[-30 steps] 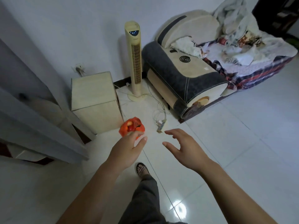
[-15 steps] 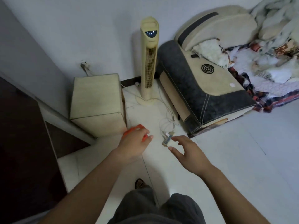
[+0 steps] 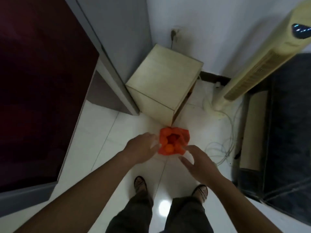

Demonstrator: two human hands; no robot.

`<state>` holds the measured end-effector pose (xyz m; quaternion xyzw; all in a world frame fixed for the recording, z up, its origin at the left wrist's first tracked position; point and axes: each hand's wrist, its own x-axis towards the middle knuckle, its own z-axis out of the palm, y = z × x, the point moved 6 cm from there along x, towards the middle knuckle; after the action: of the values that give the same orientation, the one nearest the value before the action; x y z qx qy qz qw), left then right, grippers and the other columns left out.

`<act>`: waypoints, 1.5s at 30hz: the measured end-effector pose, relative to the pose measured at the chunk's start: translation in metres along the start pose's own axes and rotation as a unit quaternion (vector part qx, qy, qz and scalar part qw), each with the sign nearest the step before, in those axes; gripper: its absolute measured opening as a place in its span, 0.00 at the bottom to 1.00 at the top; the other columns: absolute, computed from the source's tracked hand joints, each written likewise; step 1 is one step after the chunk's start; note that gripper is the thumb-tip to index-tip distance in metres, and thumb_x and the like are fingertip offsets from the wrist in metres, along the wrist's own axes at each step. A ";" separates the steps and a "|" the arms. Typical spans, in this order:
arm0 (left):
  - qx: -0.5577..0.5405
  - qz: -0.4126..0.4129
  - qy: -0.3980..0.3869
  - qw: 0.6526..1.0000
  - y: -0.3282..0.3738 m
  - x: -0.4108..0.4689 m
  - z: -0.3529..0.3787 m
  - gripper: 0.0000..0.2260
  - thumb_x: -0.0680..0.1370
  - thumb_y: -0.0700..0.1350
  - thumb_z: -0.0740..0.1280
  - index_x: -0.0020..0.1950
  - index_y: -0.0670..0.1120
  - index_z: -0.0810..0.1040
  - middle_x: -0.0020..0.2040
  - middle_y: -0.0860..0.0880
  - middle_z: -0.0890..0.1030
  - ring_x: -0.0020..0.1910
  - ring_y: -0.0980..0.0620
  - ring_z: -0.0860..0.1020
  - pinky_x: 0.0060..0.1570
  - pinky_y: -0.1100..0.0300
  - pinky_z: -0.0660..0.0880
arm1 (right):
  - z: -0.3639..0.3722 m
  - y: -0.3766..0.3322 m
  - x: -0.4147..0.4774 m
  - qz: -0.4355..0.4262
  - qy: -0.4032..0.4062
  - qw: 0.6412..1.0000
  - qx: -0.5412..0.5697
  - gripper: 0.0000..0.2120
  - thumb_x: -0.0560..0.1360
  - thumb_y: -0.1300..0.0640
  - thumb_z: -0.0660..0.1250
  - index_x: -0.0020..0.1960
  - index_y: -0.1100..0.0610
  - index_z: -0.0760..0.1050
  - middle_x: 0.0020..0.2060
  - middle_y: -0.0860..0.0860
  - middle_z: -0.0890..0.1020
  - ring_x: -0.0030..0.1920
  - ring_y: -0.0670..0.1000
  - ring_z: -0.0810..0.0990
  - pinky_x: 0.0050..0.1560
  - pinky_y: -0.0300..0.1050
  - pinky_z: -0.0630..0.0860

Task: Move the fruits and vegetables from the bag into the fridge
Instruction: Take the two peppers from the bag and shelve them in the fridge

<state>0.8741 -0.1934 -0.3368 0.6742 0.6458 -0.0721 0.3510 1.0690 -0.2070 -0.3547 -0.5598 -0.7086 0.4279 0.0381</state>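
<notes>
One orange bag stands open on the floor beside one pale cabinet, showing one red fruit and at least two orange fruits. Two hands flank it. The left hand meets its left edge, grasp unclear, and the right hand is spread loosely at its right edge.

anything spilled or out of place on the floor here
Nothing spilled: the orange bag holds its fruit. Only a loose white cable looks untidy, tangled on the floor right of the bag, by the fan base.
</notes>
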 end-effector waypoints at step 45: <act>0.112 0.163 0.073 0.978 -0.246 0.444 0.459 0.43 0.70 0.72 0.35 0.77 0.46 0.49 0.78 0.45 0.49 0.76 0.45 0.54 0.72 0.51 0.59 | 0.349 0.432 0.390 -0.099 -0.054 0.989 -0.100 0.33 0.76 0.35 0.38 0.75 0.50 0.55 0.75 0.47 0.56 0.75 0.47 0.53 0.71 0.40 0.44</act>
<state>0.8799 -0.1089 -1.0163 0.8088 0.5390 -0.0366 0.2325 1.0677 -0.0787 -1.0206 -0.4643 -0.8007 0.3784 -0.0144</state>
